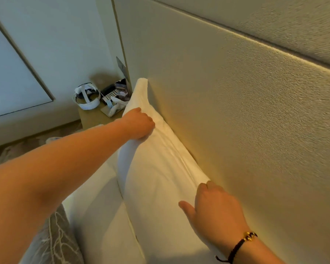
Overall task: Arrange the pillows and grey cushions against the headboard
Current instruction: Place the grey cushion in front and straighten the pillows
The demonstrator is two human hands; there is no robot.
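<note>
My left hand (139,123) pinches the pillow (156,168) top, arm outstretched; my right hand (213,208) grips its near edge against the headboard (236,111).

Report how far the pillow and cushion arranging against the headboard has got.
Done: one plump white pillow stands on edge against the beige textured upholstered headboard. In hand: the left hand grips its top edge, and the right hand holds its near end. Left: a second white pillow lies flat in front, and the grey patterned cushion lies at the lower left, away from the headboard.
</note>
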